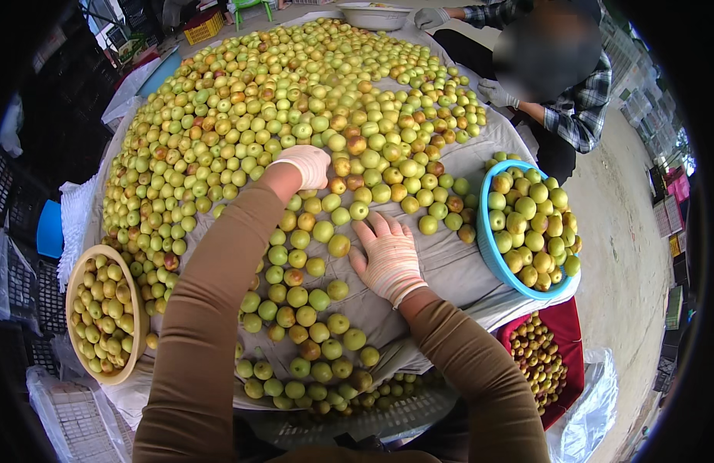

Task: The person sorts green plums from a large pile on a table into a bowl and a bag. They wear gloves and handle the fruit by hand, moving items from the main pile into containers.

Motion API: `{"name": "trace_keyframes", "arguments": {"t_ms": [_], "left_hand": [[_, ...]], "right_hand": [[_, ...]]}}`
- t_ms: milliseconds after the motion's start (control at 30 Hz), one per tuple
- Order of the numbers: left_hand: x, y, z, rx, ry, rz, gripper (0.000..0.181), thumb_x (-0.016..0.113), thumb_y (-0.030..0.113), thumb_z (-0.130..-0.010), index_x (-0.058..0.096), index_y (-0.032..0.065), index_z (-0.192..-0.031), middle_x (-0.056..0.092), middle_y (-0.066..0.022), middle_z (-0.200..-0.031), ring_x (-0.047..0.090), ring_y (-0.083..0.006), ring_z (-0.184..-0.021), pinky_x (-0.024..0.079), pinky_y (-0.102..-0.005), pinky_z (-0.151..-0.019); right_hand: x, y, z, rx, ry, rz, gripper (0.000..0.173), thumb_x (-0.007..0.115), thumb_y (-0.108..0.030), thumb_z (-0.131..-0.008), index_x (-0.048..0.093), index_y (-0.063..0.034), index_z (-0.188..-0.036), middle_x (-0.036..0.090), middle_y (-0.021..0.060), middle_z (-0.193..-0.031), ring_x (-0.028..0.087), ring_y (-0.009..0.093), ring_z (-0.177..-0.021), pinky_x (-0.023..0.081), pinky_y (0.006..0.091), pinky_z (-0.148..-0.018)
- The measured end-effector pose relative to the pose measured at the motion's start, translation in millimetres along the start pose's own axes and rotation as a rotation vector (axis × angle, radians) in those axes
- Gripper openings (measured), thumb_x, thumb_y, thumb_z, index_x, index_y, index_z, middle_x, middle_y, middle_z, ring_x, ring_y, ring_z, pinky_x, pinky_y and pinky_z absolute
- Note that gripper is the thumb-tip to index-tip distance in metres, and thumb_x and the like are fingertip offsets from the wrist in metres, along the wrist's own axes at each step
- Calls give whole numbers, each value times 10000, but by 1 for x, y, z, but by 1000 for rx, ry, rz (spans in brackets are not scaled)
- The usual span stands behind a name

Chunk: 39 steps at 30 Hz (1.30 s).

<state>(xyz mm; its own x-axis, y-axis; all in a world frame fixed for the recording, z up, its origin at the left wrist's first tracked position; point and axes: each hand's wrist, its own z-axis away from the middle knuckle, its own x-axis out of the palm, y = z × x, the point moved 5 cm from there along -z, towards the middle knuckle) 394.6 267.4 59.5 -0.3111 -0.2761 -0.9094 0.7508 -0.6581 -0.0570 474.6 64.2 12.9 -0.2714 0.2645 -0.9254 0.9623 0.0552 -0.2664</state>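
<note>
Green jujubes (241, 110), many with brown or reddish patches, lie spread over a grey cloth (449, 260). My left hand (302, 165), in a striped fingerless-looking glove, reaches in among them with its fingers curled down. What lies under those fingers is hidden. Closer to me and to the right, my right hand (392, 254) is palm down over the cloth, fingers apart. Its fingertips are beside a few jujubes (359, 210). A looser group of jujubes (305, 315) runs down the cloth towards me, left of that hand.
A blue basket (485, 231) of jujubes stands at right, a tan basket (143, 324) at left. Below the right edge is a red-lined container (571, 347) of smaller, browner fruit. Across the cloth sits a person (577, 110) wearing gloves, near a white basin (374, 17).
</note>
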Motion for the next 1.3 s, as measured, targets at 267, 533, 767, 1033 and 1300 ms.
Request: {"name": "trace_keyframes", "arguments": {"t_ms": [267,533,767,1033,1300], "left_hand": [[-34,-21,10,61,488,458,283,569,289,-881,720,141,-1070,704,-137,-961,673,-249,-888,534,-368,-840],[-21,44,-10,107,300,-9,356,594,171,-891,645,220,-1240,637,-82,-1237,625,-282,-1116,511,-389,-951],[6,8,37,84,86,196,468,678,148,-813,636,229,-1272,685,-103,-1095,665,-243,-997,545,-384,-859],[48,-60,152,306,126,1894,655,688,308,-886,440,56,-1438,637,-105,-1082,544,-58,-633,453,-202,-542],[103,-137,315,-43,552,1971,679,741,264,-854,439,36,-1418,643,-141,-1076,560,-107,-629,475,-242,-542]], "right_hand": [[1,-2,-1,9,3,-16,515,652,-358,-832,549,-133,-1284,477,111,-1349,425,298,-1293,343,508,-1055],[-2,2,-2,7,-8,-30,488,649,-344,-833,561,-127,-1260,491,109,-1323,432,292,-1290,342,499,-1061],[0,2,0,-6,54,-32,464,640,-332,-836,569,-126,-1245,508,111,-1305,454,293,-1267,357,494,-1044],[1,4,-3,-13,93,-33,476,662,-331,-818,583,-131,-1243,507,105,-1321,460,309,-1257,354,504,-1044],[6,0,-1,-38,97,3,489,660,-298,-809,573,-121,-1256,520,112,-1324,476,329,-1243,365,498,-1034]]}}
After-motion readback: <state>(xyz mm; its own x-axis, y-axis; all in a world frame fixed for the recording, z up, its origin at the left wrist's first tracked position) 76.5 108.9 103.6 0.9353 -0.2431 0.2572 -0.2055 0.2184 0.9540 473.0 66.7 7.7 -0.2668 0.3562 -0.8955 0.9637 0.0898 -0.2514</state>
